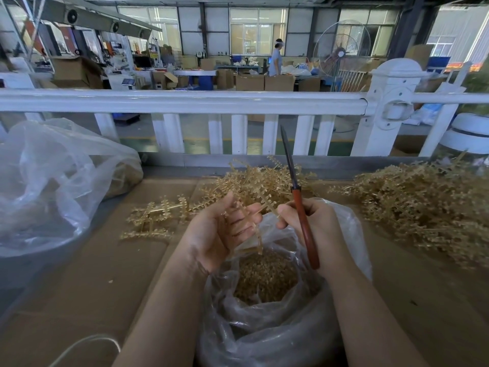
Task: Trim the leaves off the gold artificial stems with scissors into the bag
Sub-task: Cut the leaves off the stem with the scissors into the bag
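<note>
My left hand [222, 234] holds a bundle of gold stems [255, 234] in its curled fingers, above the open clear plastic bag [264, 327]. The bag holds a heap of cut gold leaves [264, 276]. My right hand [304, 223] grips red-handled scissors [301, 215] with the blades closed and pointing up and away. Its fingertips also pinch one stem end that sticks out of the left hand's bundle. A pile of gold leafy stems [262, 181] lies just beyond both hands.
A larger heap of gold stems [418, 207] lies on the cardboard surface [105, 274] at right. A few leafy pieces [156, 218] lie at left, near a big clear bag [53, 186]. A white railing [185, 102] runs across behind. A person stands far back.
</note>
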